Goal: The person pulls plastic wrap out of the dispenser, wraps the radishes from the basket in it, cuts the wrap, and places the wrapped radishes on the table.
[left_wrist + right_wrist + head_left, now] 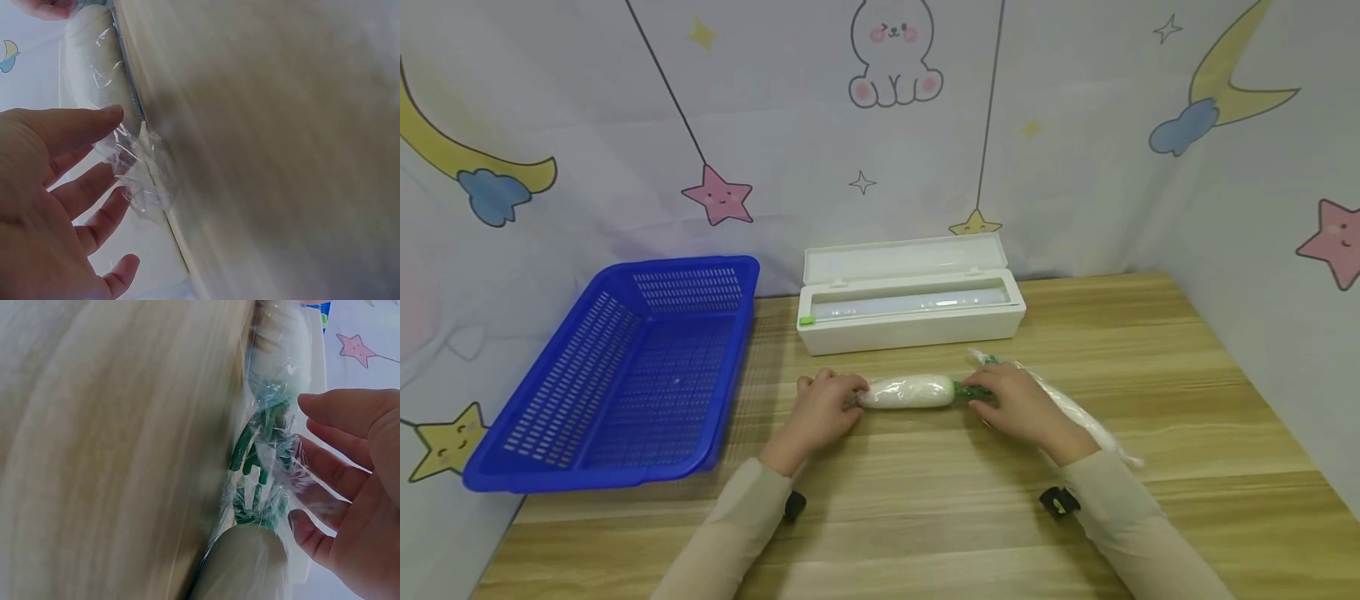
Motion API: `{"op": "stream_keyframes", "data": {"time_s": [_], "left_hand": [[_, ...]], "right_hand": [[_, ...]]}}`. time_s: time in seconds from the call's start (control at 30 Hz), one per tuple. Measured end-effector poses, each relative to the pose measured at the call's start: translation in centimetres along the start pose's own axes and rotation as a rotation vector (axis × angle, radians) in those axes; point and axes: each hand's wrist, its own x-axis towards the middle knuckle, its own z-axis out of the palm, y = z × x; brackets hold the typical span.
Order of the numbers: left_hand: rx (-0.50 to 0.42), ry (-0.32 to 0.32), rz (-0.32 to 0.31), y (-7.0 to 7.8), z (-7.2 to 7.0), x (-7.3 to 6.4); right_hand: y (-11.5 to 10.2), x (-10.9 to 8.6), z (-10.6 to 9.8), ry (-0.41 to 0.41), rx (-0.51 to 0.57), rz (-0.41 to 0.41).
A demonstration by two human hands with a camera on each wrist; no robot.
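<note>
A white radish [910, 392] in clear cling film lies crosswise on the table, its green stems [265, 444] toward the right. My left hand [827, 408] is at its left end, where thumb and loosely bent fingers touch the crumpled film tail [144, 169]. At the stem end, my right hand [1015, 404] has its thumb and fingers spread apart, fingertips against the loose film. A second wrapped radish [1078, 414] lies slantwise beyond and partly behind the right hand and wrist; its body [244, 562] shows low in the right wrist view.
Behind the radishes stands a white cling film dispenser [917, 329], lid raised, with a film roll [910, 304] inside and a green slider [807, 320] at its left. A blue perforated basket [718, 417] sits at the left. Printed cloth [1060, 192] walls the wooden table [925, 533].
</note>
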Motion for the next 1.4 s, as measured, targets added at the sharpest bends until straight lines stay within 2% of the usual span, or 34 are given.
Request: {"op": "stream_keyframes", "data": {"time_s": [0.2,0.37,0.6,0.73,0.93,1.17,1.4], "left_hand": [[0.053,-0.016,0.006,0.0,0.1,0.8],[0.064,-0.056,0.015,-0.2,0.2,0.9],[-0.034,-0.181,-0.002,-0.9,-0.2,-0.7],[-0.078,-0.216,-0.008,-1.0,-0.5,-1.8],[-0.084,-0.192,0.003,-1.0,-0.7,-3.0],[-0.114,-0.144,0.0,-1.7,-0.6,-3.9],[-0.151,-0.117,-0.02,-2.1,-0.8,-4.3]], "right_hand": [[0.3,-0.1,0.0,-0.006,0.004,0.028],[0.5,-0.1,0.1,-0.011,0.041,0.033],[0.8,-0.7,-0.1,-0.036,0.142,0.102],[0.8,-0.9,-0.2,-0.045,0.168,0.102],[0.9,-0.9,0.0,-0.074,0.149,0.059],[1.4,-1.0,-0.1,-0.096,0.047,0.02],[1.5,-1.1,0.0,-0.145,0.052,-0.055]]}}
